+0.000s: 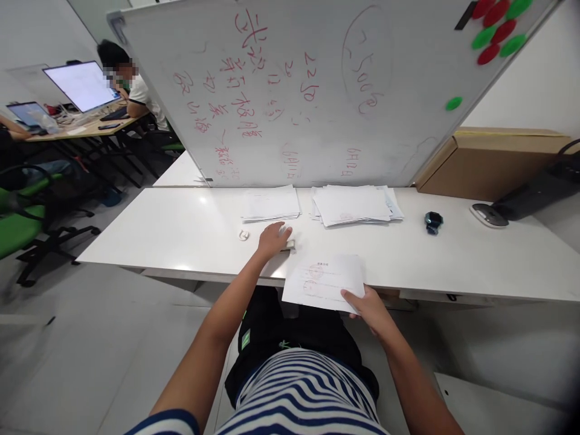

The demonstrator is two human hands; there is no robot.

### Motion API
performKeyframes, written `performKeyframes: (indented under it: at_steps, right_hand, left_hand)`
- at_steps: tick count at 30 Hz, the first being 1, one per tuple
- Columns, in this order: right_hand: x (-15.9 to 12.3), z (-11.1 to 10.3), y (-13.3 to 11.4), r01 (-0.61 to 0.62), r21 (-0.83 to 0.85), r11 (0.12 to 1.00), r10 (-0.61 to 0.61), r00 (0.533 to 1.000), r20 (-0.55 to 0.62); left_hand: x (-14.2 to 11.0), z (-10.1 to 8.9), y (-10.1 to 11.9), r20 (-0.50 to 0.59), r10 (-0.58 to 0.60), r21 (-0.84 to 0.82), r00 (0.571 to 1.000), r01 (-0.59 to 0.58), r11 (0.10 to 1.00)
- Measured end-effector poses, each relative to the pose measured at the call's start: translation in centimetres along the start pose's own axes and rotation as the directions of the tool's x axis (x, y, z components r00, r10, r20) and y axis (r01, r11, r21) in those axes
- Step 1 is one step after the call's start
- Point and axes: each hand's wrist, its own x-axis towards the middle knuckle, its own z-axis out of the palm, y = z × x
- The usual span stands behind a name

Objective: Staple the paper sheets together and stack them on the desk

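Observation:
My right hand grips white printed sheets by their lower right corner, thumb on top. Red round stamps and a few lines of print show on the top sheet, which overhangs the table's front edge. Over a small stapler lies my left hand, its fingers curled about the body; only the stapler's front end sticks out, close to the sheets' upper left corner. Behind the left hand is a low stack of papers. A larger, less even paper stack lies to its right.
A whiteboard with red writing and magnets stands along the back of the white table. A small white coil sits left, a dark watch right. Beyond are a cardboard box and a mouse. Another person sits far left.

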Motion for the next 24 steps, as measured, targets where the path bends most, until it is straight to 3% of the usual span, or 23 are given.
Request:
performKeyframes:
  at_steps: [4, 13, 17, 24]
  right_hand:
    - [-0.8, -0.6, -1.2, 0.022, -0.092, 0.996, -0.025, 0.999, -0.030]
    - [-2.3, -4.5, -2.3, 0.146, -0.216, 0.965, -0.155, 0.988, -0.022]
    - [-2.4, -4.3, -2.5, 0.149, -0.193, 0.970, -0.160, 0.986, -0.044]
    - [-1.9, -3.1, -2.1, 0.144, -0.177, 0.974, -0.152, 0.988, -0.032]
  left_hand:
    - [-0.1, -0.2, -0.2, -0.001, -0.009, -0.047, 1.000, 0.009, 0.999]
    - [-0.2, 0.3, 0.3, -0.027, -0.003, 0.000, 1.000, 0.003, 1.000]
    - [-0.3, 0.8, 0.6, -0.071, 0.006, 0.080, 0.997, -0.001, 0.997]
    - [-0.2, 0.8, 0.3, -0.064, 0.025, 0.070, 0.998, -0.021, 0.997]
